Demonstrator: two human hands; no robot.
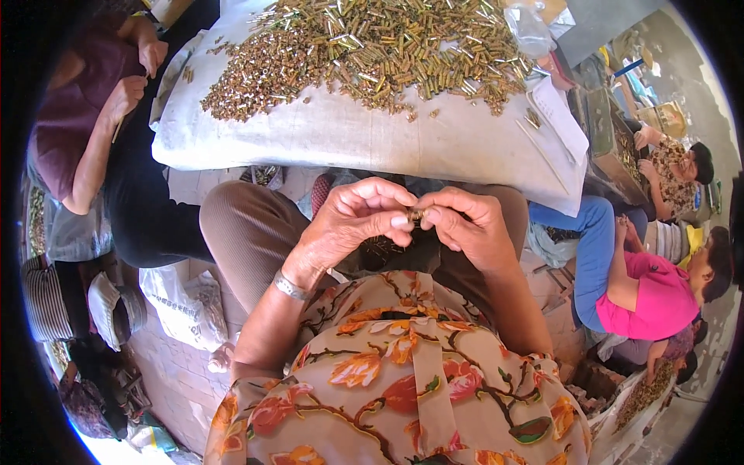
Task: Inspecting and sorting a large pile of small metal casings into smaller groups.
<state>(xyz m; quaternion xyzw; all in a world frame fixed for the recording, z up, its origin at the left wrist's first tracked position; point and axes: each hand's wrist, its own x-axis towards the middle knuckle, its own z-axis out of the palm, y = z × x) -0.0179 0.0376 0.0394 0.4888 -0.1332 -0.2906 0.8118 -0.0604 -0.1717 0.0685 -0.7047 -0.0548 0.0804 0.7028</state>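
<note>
My left hand (363, 213), with a silvery bracelet on its wrist, and my right hand (469, 225) meet above my lap. Their thumbs and fingers pinch a small brass-coloured metal part (416, 216) between them. The fingertips partly cover it, so its exact kind cannot be made out. Below the hands, between my knees, something dark holds several similar small parts (380, 249). Beyond my knees, a heap of brass-coloured cylindrical metal pieces (403, 54) lies on the table, and smaller nut-like pieces (252, 81) are gathered at its left.
A pale sheet (349, 143) covers the table and hangs over its near edge. Thin rods (542, 155) and a clear plastic bag (529, 31) lie at its right. People sit close by on both sides. A white plastic bag (184, 306) stands on the floor at left.
</note>
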